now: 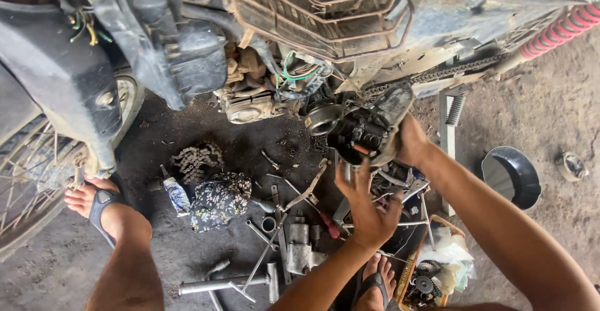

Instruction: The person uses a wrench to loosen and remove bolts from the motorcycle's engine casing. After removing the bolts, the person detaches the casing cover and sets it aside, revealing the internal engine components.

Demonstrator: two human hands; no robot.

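While the right hand (409,141) has its fingers wrapped round the back edge of a grimy black metal engine side cover (370,130), gripping it firmly, the left hand (367,208) sits just below with fingers spread wide open, palm up toward the underside of the cover and holding nothing; whether the fingertips actually touch the cover can't be told. The cover is tilted, up against the lower right of the dirty motorcycle engine (262,98), right next to a round silver-grey clutch drum (323,118) and just under the greasy drive chain (456,70) that runs off to the right.

Under the hands the dusty dark concrete floor (187,255) is a proper mess of tools: a long steel T-handle wrench (275,236), a red-handled screwdriver (326,223), a grey metal impact tool (299,245) and a steel pipe (222,284) nearer the bottom. A bit further left there's a crumpled floral-patterned dark rag (219,200) with a coiled rusty loose chain (197,160) just above it. The person's feet are in black flip-flops, the left foot (100,202) by the spoked front wheel (31,180). Off to the right sits a black round plastic pan (512,177), and a red coil rear shock spring (562,30) shows in the top right corner
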